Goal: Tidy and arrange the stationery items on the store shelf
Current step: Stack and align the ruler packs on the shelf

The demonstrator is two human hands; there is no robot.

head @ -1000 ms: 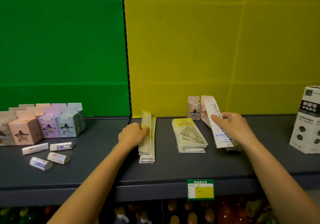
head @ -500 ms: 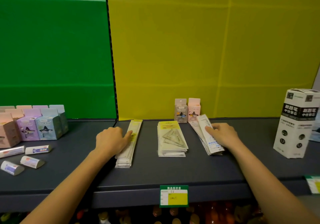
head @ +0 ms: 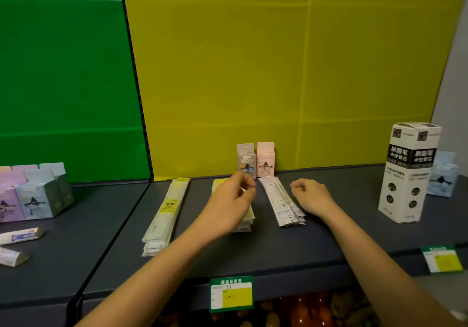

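Three stacks of packaged rulers lie on the dark shelf [head: 253, 253]. A long yellow-labelled ruler stack [head: 166, 215] lies on the left. The middle stack [head: 246, 224] is mostly hidden under my left hand [head: 231, 200], which hovers over it, blurred, fingers loosely curled and nothing seen in them. On the right is a white ruler stack [head: 279, 200]. My right hand [head: 310, 196] is just to its right, loosely curled and holding nothing.
A small grey box [head: 246, 160] and a pink box [head: 265, 159] stand against the yellow back wall. A tall white box [head: 407, 174] stands at right with a pale blue box [head: 443, 174] behind. Pastel boxes [head: 38, 192] and erasers [head: 21, 235] sit at left.
My left hand left the long ruler stack and moved right over the middle stack. My right hand came off the white ruler stack, which now lies flat.
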